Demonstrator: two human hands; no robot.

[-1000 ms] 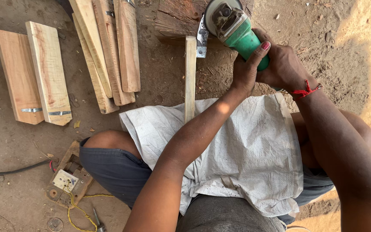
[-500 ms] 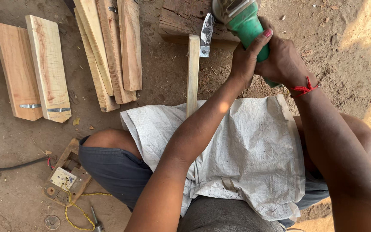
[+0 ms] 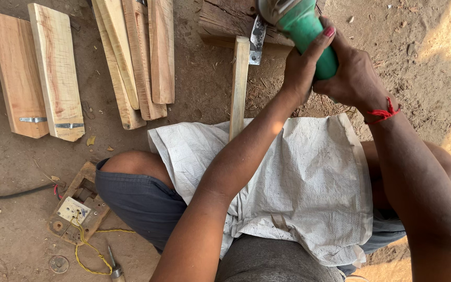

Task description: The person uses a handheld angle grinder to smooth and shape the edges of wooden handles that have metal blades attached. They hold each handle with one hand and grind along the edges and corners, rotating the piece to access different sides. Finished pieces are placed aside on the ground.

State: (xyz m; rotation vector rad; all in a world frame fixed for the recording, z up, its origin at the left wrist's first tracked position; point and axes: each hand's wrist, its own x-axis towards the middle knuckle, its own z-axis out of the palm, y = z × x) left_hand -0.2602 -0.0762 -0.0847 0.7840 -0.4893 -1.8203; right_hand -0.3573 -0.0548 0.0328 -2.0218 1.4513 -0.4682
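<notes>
Both hands wrap the green grinder (image 3: pixel 304 31) at the top of the view — the left hand (image 3: pixel 303 65) clenches the body from the near side, fingers curled over the top, and the right hand (image 3: pixel 352 73) closes around the rear of the handle, a red thread at its wrist. Two hands on one tool look like a bracing hold, keeping the heavy head steady. The grinder's grey head sits over a dark wooden block (image 3: pixel 230 21), partly cut off by the upper edge, so where the disc meets anything cannot be told.

A metal blade (image 3: pixel 257 39) on a pale wooden stick (image 3: pixel 238 83) lies just left of the grinder, its head resting on the block and the stick running back toward the lap. A white sack cloth (image 3: pixel 298 188) covers the legs, likely as a shield against dust and sparks.

Room is tight ahead: the block's near edge lies just beyond the hands. To the left, well apart, planks (image 3: pixel 137 57) lie in a loose fan on the dirt, and two wider boards (image 3: pixel 37 73) lie side by side, touching. Near the left knee sits a socket board (image 3: pixel 74 209) with yellow wire, a black cable (image 3: pixel 11 194) running off left — apart from the arms.
</notes>
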